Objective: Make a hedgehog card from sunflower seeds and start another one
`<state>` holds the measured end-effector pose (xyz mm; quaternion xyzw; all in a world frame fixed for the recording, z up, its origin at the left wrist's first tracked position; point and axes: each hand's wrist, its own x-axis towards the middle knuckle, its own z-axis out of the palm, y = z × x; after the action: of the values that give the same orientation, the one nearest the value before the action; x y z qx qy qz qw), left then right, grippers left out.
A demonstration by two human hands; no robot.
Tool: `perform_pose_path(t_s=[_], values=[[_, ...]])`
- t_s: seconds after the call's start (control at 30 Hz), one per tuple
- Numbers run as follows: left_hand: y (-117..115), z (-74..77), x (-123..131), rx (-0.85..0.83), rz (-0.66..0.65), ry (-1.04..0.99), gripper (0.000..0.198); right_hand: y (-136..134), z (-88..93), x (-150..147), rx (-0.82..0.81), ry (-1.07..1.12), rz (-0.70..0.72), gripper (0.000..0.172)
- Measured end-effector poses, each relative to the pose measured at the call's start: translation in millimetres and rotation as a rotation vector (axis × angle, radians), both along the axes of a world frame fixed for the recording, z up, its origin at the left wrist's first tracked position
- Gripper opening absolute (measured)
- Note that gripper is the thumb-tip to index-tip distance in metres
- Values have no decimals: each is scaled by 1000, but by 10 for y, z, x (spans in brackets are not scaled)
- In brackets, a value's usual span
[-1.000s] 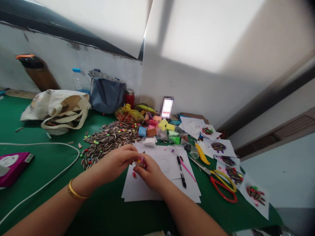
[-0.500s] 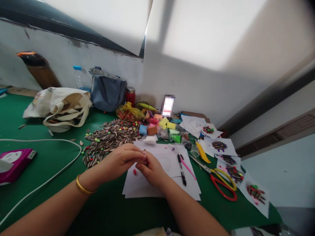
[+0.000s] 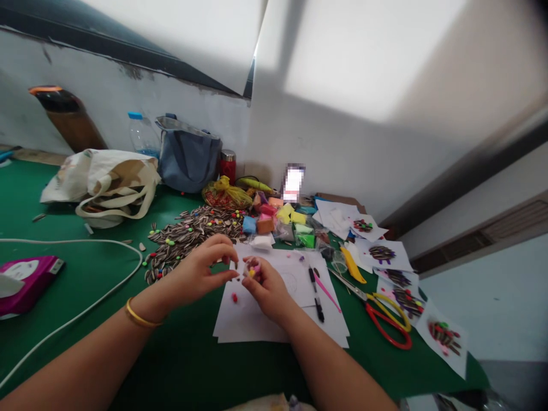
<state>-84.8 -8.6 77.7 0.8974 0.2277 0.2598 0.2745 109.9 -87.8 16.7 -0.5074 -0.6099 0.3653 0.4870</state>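
Observation:
My right hand (image 3: 269,288) holds a small multicoloured lump (image 3: 252,269), with pink, yellow and purple showing, between thumb and fingers above the white paper (image 3: 252,325). Just left of it is my left hand (image 3: 205,271), thumb and fingers apart, with small dark bits near the fingertips. On the paper lie a red piece (image 3: 234,297), a black pen (image 3: 316,294) and a pink stick (image 3: 327,292). A faint round drawing (image 3: 290,282) shows beside my right hand. Behind my left hand spreads a pile of striped seeds (image 3: 201,228) with coloured bits among them.
Packets of coloured clay (image 3: 264,225) lie behind the paper. Scissors (image 3: 387,319), a yellow cutter (image 3: 353,265) and seed pictures (image 3: 445,339) are at the right. At the left are a white cable (image 3: 98,302), a purple pack (image 3: 36,285) and a cloth bag (image 3: 98,182).
My hands were together and have moved apart. My left hand has shifted left and opened, and the coloured lump now shows in my right hand.

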Motion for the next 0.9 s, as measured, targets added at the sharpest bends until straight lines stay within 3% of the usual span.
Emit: perform_pose_path(t_s=[0.17,0.3,0.4,0.53,0.63,0.77,0.9], values=[[-65,-153,77,-61,-145,472,12,27,-8,80,-5,96,-78,52],[-134,-303,168,55,-144,590,12,27,-29,87,3,102,-70,51],[-103,-297,172,84,-65,519,14,19,-19,78,2,86,-71,53],[-67,-142,145,89,161,11,14,6,20,47,-5,20,-63,52],[-108,-88,159,141,171,-250,10,-8,35,-3,9,-59,-21,45],[-168,-132,203,185,54,-152,8,-25,33,-60,51,-119,33,31],[-165,-62,197,252,-78,12,17,-33,39,-71,42,-121,64,31]])
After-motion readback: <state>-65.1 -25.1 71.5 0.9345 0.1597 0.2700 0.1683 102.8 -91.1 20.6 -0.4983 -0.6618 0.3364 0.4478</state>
